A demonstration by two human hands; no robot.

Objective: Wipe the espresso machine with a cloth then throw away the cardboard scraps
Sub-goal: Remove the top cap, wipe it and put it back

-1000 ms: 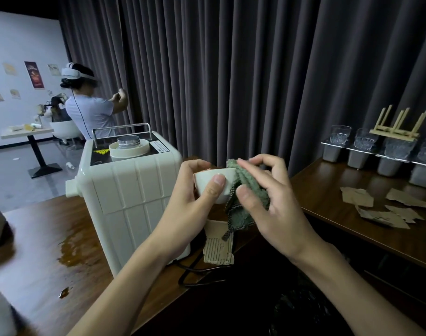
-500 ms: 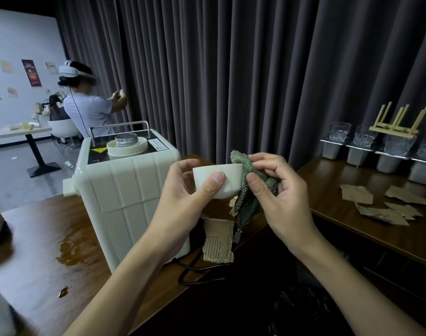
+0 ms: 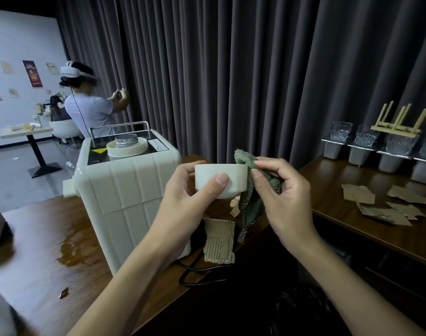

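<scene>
The left hand curls around a small white cup, thumb pressed on its near wall. The right hand pinches a green cloth between thumb and fingers against the cup's right side, with the cloth's tail hanging below. Behind the hands, the cream espresso machine stands near the right edge of the wooden table, a ridged cardboard scrap just beside it. More cardboard scraps lie toward the side table's front edge.
</scene>
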